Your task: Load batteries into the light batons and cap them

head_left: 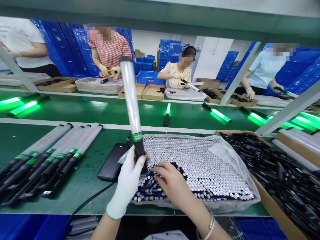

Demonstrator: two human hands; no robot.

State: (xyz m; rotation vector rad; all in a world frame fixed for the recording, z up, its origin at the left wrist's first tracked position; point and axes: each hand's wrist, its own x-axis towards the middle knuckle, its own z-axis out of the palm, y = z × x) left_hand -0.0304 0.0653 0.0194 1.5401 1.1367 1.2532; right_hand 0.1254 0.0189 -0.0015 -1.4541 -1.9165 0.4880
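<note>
My left hand (127, 180), in a white glove, is closed around the black handle of a light baton (132, 100). The baton stands nearly upright, its clear tube up and a green label band above the handle. Its lower end is just over a plastic-lined tray (256, 196) packed with batteries (180, 150). My bare right hand (170, 180) reaches over the loose blue batteries (150, 190) at the tray's near left. Its fingers are bent inward beside the baton's lower end, with a blue battery seemingly at the fingertips; the grip is partly hidden.
Several batons (62, 156) lie at left, beside a black power bank (113, 161) with a cable (92, 196). A cardboard box of black parts (275, 173) stands right. Lit green batons (221, 115) lie on the belt (140, 110); co-workers sit beyond it. A shelf (160, 16) hangs overhead.
</note>
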